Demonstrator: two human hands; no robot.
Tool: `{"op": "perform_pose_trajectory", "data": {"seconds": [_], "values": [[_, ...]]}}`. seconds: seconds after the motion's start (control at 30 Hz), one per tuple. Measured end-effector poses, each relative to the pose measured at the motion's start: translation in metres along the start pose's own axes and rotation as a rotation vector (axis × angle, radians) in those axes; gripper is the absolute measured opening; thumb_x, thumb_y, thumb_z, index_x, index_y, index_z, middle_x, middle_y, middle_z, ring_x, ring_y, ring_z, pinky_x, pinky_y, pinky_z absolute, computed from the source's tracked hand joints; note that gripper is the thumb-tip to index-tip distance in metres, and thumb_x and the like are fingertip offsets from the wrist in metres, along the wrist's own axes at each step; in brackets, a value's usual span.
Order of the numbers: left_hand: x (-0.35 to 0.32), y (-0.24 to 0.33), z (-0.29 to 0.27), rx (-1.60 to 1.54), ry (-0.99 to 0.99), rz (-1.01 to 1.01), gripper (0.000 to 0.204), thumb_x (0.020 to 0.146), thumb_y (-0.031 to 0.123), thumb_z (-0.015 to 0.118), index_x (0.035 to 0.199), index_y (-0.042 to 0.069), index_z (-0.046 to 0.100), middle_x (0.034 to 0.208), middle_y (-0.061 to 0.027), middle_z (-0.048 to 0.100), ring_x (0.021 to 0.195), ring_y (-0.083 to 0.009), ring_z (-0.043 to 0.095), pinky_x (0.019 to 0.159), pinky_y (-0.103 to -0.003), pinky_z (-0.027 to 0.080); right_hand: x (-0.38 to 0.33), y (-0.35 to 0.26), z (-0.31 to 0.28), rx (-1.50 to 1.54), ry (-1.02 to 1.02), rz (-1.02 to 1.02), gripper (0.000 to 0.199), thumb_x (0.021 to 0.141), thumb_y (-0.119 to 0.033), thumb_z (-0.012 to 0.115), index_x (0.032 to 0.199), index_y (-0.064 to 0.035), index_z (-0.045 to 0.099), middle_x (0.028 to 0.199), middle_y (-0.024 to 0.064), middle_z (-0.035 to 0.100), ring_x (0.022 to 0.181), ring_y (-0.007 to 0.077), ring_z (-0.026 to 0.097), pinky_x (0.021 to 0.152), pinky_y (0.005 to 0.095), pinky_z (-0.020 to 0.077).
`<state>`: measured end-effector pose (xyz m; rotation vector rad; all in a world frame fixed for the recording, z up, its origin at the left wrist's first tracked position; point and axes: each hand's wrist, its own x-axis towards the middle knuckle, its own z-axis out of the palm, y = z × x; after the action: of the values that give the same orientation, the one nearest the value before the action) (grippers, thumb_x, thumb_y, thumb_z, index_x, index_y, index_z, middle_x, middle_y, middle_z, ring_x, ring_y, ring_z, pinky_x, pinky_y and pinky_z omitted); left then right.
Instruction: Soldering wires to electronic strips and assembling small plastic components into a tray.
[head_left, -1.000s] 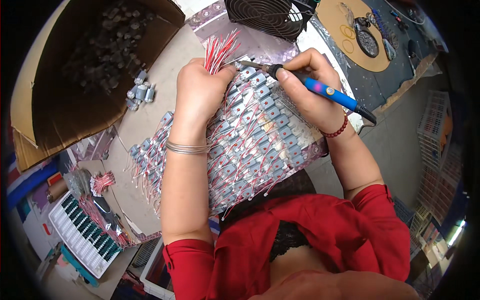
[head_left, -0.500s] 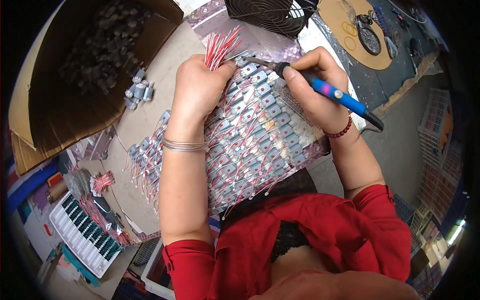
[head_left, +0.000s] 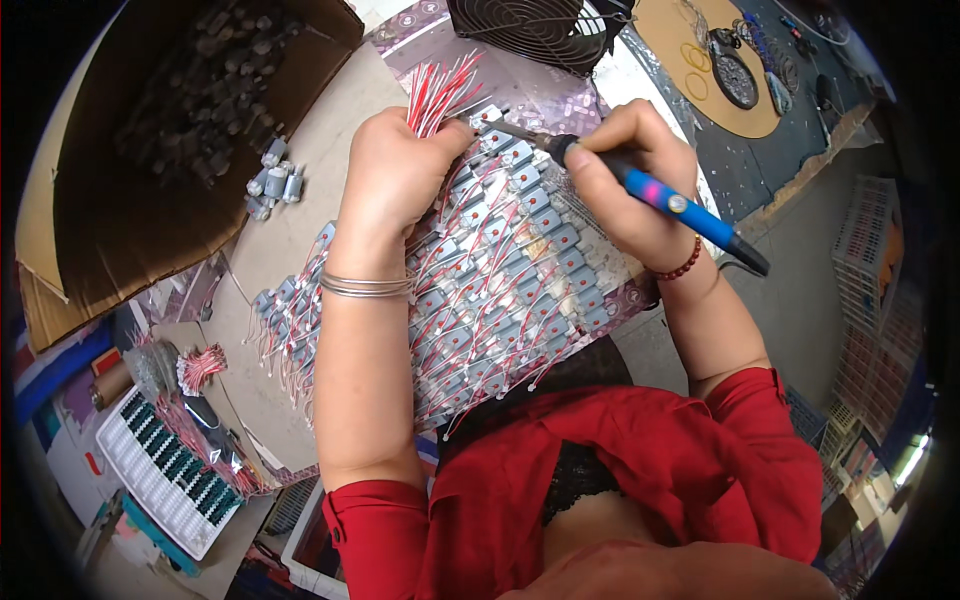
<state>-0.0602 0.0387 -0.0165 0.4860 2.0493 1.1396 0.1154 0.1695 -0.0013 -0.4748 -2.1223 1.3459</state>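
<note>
My left hand point(head_left: 400, 165) is closed around a bundle of thin red and white wires point(head_left: 440, 95), whose ends fan out above the fist. In my right hand point(head_left: 645, 180) is a blue soldering iron point(head_left: 690, 215), held like a pen, its tip pointing left at the far end of the rows of small motors. These small grey motors point(head_left: 540, 200) stand packed in slanting rows on a board, many with a red dot and red and white wires attached. The iron's tip is close to a motor point(head_left: 490, 117) at the far end; whether it touches cannot be made out.
A cardboard box point(head_left: 130, 250) full of motors lies at the left, with several loose motors point(head_left: 275, 180) beside it. A black fan point(head_left: 525, 30) stands at the back. On the right is a round brown board point(head_left: 715, 75) with a coil. A white tray point(head_left: 165, 470) sits lower left.
The iron's tip has shifted slightly left and down at the far motors. My left hand keeps its hold on the wires with hardly any movement.
</note>
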Motion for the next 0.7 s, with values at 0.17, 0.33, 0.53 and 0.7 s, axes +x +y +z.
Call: {"op": "perform_pose_trajectory", "data": {"seconds": [0.17, 0.33, 0.53, 0.7], "values": [[-0.002, 0.003, 0.001, -0.032, 0.013, -0.001, 0.014, 0.083, 0.011, 0.072, 0.092, 0.001, 0.072, 0.077, -0.0008, 0.068, 0.06, -0.0053, 0.056, 0.053, -0.021, 0.041, 0.003, 0.006, 0.005, -0.042, -0.003, -0.063, 0.015, 0.08, -0.008, 0.074, 0.084, -0.0029, 0.061, 0.07, 0.0064, 0.066, 0.062, 0.0127, 0.064, 0.059, 0.0259, 0.05], [-0.005, 0.009, 0.0, 0.024, 0.02, -0.036, 0.013, 0.082, 0.011, 0.073, 0.092, 0.001, 0.072, 0.076, 0.0, 0.067, 0.058, -0.0051, 0.055, 0.052, -0.021, 0.039, 0.004, 0.004, 0.006, -0.037, -0.012, -0.068, 0.015, 0.08, -0.008, 0.074, 0.084, -0.003, 0.061, 0.071, 0.0069, 0.065, 0.063, 0.0145, 0.065, 0.059, 0.0269, 0.0505], [0.001, -0.005, 0.002, -0.042, 0.037, 0.019, 0.013, 0.083, 0.011, 0.073, 0.091, 0.001, 0.071, 0.077, 0.0001, 0.068, 0.059, -0.0049, 0.055, 0.052, -0.021, 0.04, 0.004, 0.002, 0.006, -0.069, -0.036, -0.068, 0.016, 0.078, -0.008, 0.075, 0.082, -0.0031, 0.061, 0.069, 0.0075, 0.064, 0.061, 0.0161, 0.064, 0.058, 0.0273, 0.05], [-0.005, 0.001, 0.001, -0.062, 0.022, 0.014, 0.012, 0.083, 0.013, 0.073, 0.09, 0.003, 0.072, 0.072, 0.0024, 0.065, 0.053, -0.003, 0.05, 0.047, -0.02, 0.034, 0.004, 0.006, 0.006, -0.076, -0.016, -0.139, 0.015, 0.077, -0.007, 0.075, 0.082, -0.0032, 0.06, 0.068, 0.0069, 0.063, 0.059, 0.0151, 0.062, 0.057, 0.0266, 0.0494]]}}
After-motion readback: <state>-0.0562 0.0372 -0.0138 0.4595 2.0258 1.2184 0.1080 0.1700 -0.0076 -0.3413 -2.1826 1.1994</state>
